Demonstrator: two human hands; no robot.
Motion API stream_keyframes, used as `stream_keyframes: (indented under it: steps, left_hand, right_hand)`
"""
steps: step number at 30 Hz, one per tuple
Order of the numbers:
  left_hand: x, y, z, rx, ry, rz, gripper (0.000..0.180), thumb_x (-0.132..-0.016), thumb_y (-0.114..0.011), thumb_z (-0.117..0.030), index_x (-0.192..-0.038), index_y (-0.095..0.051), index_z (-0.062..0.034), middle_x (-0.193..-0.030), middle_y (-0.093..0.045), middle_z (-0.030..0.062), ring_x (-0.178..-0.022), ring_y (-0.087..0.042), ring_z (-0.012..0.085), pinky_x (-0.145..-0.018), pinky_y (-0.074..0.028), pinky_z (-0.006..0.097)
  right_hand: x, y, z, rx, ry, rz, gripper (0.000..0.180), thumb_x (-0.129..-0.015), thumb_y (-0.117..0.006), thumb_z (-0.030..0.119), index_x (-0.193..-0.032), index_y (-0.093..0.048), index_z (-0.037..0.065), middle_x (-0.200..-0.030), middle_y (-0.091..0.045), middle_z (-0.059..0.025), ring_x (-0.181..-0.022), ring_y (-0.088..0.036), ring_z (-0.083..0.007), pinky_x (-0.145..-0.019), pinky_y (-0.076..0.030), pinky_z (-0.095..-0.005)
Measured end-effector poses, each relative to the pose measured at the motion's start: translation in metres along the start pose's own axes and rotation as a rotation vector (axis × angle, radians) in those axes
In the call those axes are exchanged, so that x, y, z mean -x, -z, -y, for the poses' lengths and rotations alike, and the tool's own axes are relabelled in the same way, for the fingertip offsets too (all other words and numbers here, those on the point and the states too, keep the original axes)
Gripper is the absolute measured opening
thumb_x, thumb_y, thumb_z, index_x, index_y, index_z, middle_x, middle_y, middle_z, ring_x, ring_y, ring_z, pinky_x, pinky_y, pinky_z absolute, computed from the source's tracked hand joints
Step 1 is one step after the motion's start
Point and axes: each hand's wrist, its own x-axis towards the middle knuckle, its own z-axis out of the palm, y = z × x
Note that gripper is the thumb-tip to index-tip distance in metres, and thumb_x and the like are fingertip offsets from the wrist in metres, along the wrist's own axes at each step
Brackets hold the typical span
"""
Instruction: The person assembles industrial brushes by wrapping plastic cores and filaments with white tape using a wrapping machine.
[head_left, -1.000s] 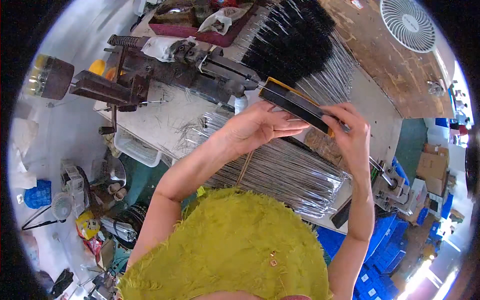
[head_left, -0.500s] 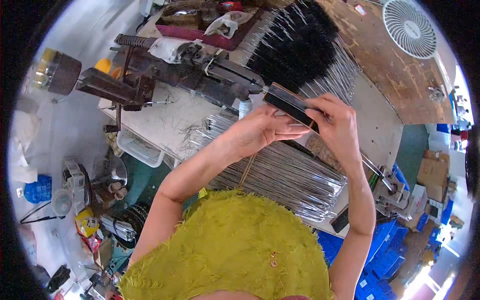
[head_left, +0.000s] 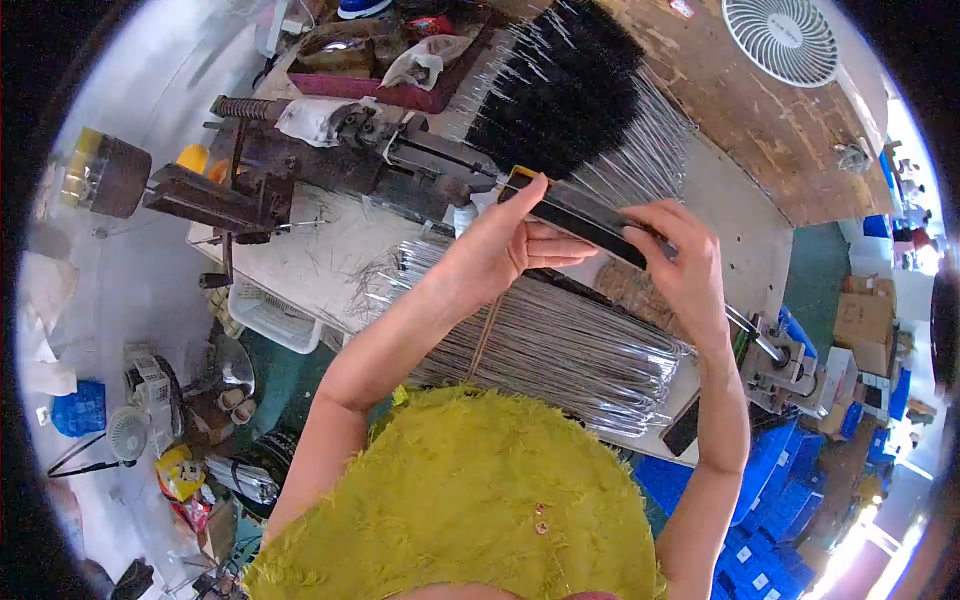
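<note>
While my left hand (head_left: pixel 497 240) steadies the upper-left end of a black bar (head_left: pixel 592 223), my right hand (head_left: pixel 688 258) holds its lower-right end. Take all clock bearings from the bar, with 12 o'clock toward the top of the view. The bar is suspended over the worktop (head_left: pixel 735 205) and slants from 10 o'clock to 4 o'clock.

Left hand: clamped on the bar, thumb laid over the end, other fingers extended along the near side. Right hand: clamped on the bar, thumb and fingers together at the end.

The dark metal machine (head_left: pixel 350 165) stands between 9 and 10 o'clock. Its narrow tip is next to the bar's upper-left end; I cannot tell whether the two touch.

At 12 o'clock lies a pile of black-bristled rods (head_left: pixel 555 90), bare metal ends spread outward. At 6 o'clock, between the bar and my body, lies a bundle of thin metal rods (head_left: pixel 575 345), tied with a cord (head_left: pixel 486 338).

A dark red tray (head_left: pixel 430 98) sits at 10 o'clock, a white basket (head_left: pixel 275 317) between 8 and 9, and a metal fixture (head_left: pixel 787 365) at 4. A white fan (head_left: pixel 785 35) is between 1 and 2.
</note>
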Motion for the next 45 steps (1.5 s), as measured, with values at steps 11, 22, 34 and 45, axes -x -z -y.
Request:
stream_keyframes:
  steps: [11, 22, 34, 45]
  left_hand:
    - [-0.002, 0.001, 0.007, -0.214, -0.094, -0.127, 0.041, -0.094, -0.043, -0.025, -0.112, -0.050, 0.0115, -0.101, -0.061, 0.0257, -0.091, -0.064, 0.0337, -0.082, -0.052, 0.040]
    - [0.001, -0.014, 0.007, -0.241, 0.041, -0.279, 0.045, -0.092, -0.048, -0.038, -0.103, -0.055, 0.0051, -0.096, -0.064, 0.0178, -0.085, -0.066, 0.0265, -0.074, -0.055, 0.037]
    - [-0.008, 0.005, 0.060, 0.193, 0.167, 0.044, 0.025, -0.089, -0.050, -0.008, -0.111, -0.052, 0.0048, -0.116, -0.054, 0.0160, -0.114, -0.050, 0.0268, -0.101, -0.039, 0.041]
    - [0.204, 0.207, -0.064, -0.891, -1.073, -1.556, 0.030, -0.075, -0.073, -0.026, -0.075, -0.054, -0.0033, -0.062, -0.045, -0.0009, -0.055, -0.040, 0.0092, -0.055, -0.043, 0.026]
  right_hand:
    - [0.063, -0.018, 0.037, 0.675, 0.007, 0.063, 0.065, -0.067, -0.056, 0.000, -0.130, -0.040, -0.002, -0.065, -0.056, -0.0092, -0.048, -0.057, -0.0236, -0.044, -0.046, -0.0355]
    - [0.061, -0.023, 0.041, 0.847, -0.079, 0.118, 0.069, -0.063, -0.057, 0.001, -0.129, -0.040, -0.005, -0.061, -0.055, -0.0091, -0.047, -0.057, -0.0221, -0.040, -0.044, -0.0332]
    - [0.105, 0.005, 0.011, 0.156, -0.232, -0.087, 0.018, -0.081, -0.059, 0.002, -0.098, -0.052, 0.002, -0.078, -0.059, -0.0154, -0.068, -0.060, -0.0318, -0.059, -0.047, -0.0345]
    - [0.182, -0.006, -0.035, 0.098, -0.555, 0.005, 0.020, -0.072, -0.066, 0.003, -0.089, -0.055, 0.001, -0.084, -0.054, -0.0140, -0.073, -0.057, -0.0309, -0.062, -0.045, -0.0365]
